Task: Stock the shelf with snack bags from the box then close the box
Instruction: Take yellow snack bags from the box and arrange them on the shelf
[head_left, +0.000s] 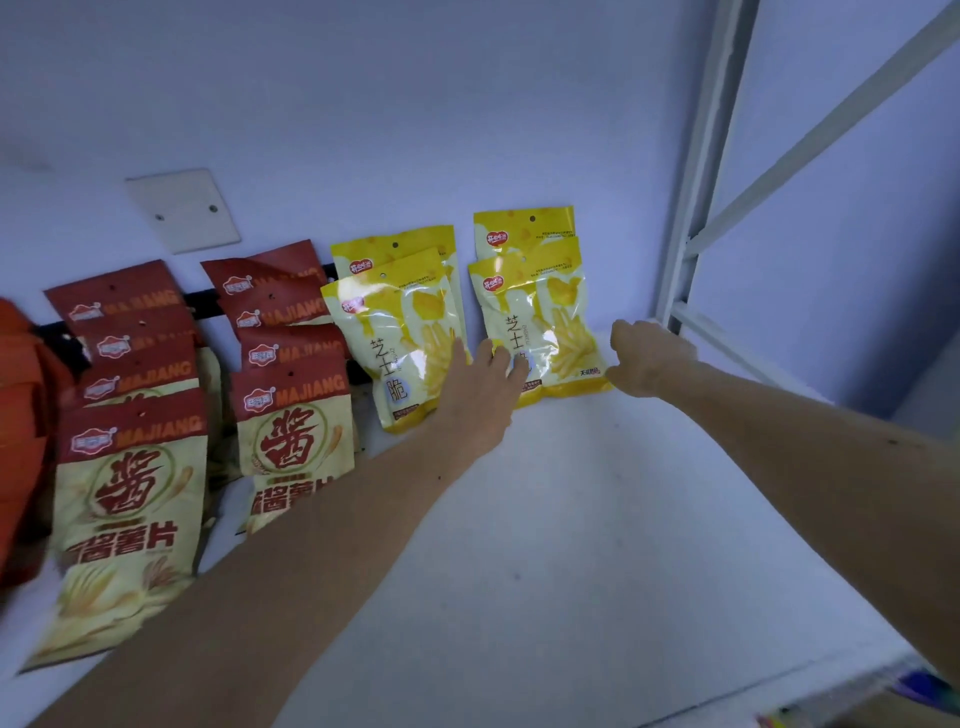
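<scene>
Left hand (480, 387) lies flat, fingers (501, 358) loosely spread, tips touching the lower left of the front yellow snack bag (540, 332) in the rightmost stack; right hand (649, 356) sits just beside that bag's right edge, fingers curled under, grasp unclear; both stacks of yellow bags lean at the shelf's (597, 519) back edge, near its right rear corner; red-topped bags (291, 410) fill the left side.
</scene>
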